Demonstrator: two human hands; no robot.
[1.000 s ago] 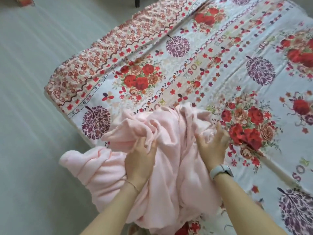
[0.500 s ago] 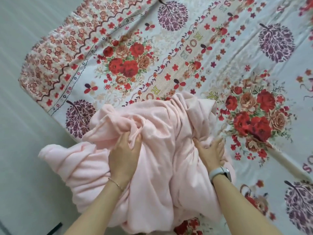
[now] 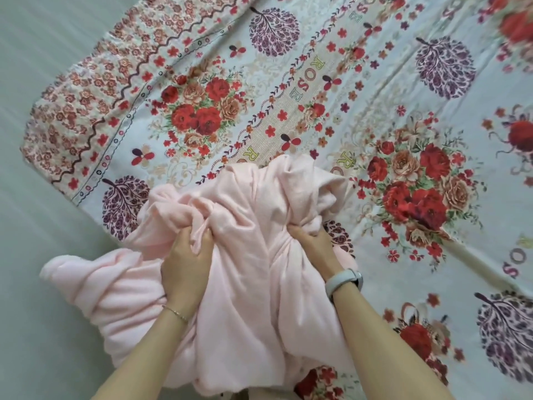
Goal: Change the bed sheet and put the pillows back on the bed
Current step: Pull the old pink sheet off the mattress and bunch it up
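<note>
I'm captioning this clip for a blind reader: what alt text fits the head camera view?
Seen from above, a person's left hand and right hand each grip a bunched pale pink blanket at the edge of a bed covered by a floral bed sheet printed with red roses and "ROSE". A watch is on the right wrist.

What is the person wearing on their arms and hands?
Both arms are bare, with no sleeves showing. The left hand has a thin gold-coloured chain bracelet at its wrist. The right hand has a watch with a pale grey band at its wrist. No rings or gloves show.
</note>
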